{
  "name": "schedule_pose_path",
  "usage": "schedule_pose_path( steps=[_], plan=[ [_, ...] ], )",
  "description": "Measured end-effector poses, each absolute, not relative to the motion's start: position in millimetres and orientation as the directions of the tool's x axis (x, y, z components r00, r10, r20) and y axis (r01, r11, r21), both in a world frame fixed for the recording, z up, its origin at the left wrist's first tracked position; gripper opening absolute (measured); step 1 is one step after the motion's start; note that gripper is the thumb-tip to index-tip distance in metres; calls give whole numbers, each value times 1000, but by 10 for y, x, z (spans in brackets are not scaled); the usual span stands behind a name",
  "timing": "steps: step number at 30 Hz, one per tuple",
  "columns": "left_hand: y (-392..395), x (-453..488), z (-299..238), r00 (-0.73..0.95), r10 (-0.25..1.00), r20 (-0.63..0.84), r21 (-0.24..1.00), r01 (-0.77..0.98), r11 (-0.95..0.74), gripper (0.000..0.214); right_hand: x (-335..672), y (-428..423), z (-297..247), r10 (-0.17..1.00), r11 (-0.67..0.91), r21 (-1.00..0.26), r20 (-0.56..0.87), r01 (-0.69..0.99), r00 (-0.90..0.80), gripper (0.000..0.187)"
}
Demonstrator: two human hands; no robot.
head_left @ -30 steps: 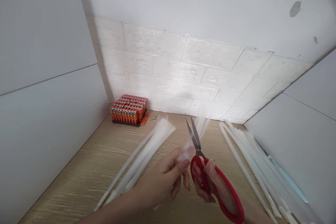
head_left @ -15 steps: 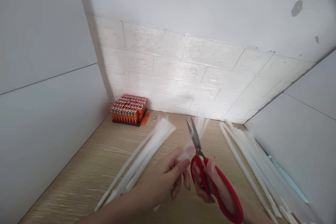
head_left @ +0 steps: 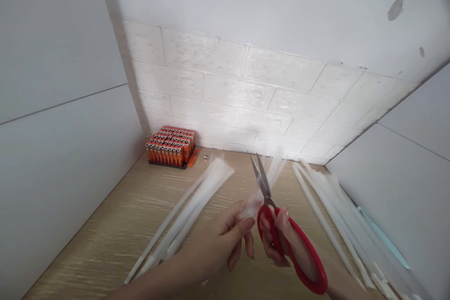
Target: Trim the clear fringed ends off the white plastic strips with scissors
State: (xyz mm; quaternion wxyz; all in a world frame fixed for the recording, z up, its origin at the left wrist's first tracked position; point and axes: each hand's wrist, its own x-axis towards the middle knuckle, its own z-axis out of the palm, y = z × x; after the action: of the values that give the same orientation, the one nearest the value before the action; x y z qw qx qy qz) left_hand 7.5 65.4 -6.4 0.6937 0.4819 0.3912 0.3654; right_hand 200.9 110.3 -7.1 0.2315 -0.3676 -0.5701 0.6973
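Observation:
My left hand [head_left: 214, 248] pinches a tuft of fine white fibres [head_left: 253, 204] between thumb and fingers. My right hand [head_left: 277, 239] grips red-handled scissors [head_left: 295, 253], and their slightly open steel blades [head_left: 262, 180] sit just beyond the tuft, close to my left thumb. On the wood-grain table [head_left: 105, 229], a bundle of white plastic strips with frayed ends [head_left: 197, 201] lies under and beyond my left hand. Another pile of long white strips [head_left: 337, 229] lies to the right of my right hand.
A black tray of orange lighters [head_left: 170, 147] stands in the far left corner, with a loose orange lighter [head_left: 192, 158] and a small metal piece [head_left: 206, 156] beside it. White side panels [head_left: 63, 173] and a white brick-pattern wall [head_left: 239, 93] enclose the table.
Both hands and the scissors have shifted slightly to the right and up. The camera view has moved a little. The tuft remains pinched and the scissors remain in my right hand.

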Motion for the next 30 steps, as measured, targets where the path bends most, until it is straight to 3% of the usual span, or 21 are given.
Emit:
schedule_pose_path(
  steps=[15, 21, 24, 26, 30],
  plan=[
    [661, 82, -23, 387, 901, -195, 959, -117, 258, 38, 1984, 1081, -41, 773, -255, -963, -256, 84, -581, 30],
    [720, 3, 44, 315, 926, -207, 971, -47, 233, 44, 2000, 1101, -6, 816, -233, -970, -233, 69, -529, 32],
    [781, -142, 188, 203, 958, -204, 977, 98, 187, 53, 2046, 1167, 8, 844, -215, -975, -218, 63, -490, 33],
    [809, -268, 303, 133, 969, -210, 944, 284, 165, 53, 2098, 1230, 18, 862, -205, -977, -210, 61, -461, 34],
    [803, -535, 391, -48, 973, -225, 691, 696, 195, 48, 2231, 1347, 47, 895, -197, -978, -207, 67, -395, 44]
  ],
)
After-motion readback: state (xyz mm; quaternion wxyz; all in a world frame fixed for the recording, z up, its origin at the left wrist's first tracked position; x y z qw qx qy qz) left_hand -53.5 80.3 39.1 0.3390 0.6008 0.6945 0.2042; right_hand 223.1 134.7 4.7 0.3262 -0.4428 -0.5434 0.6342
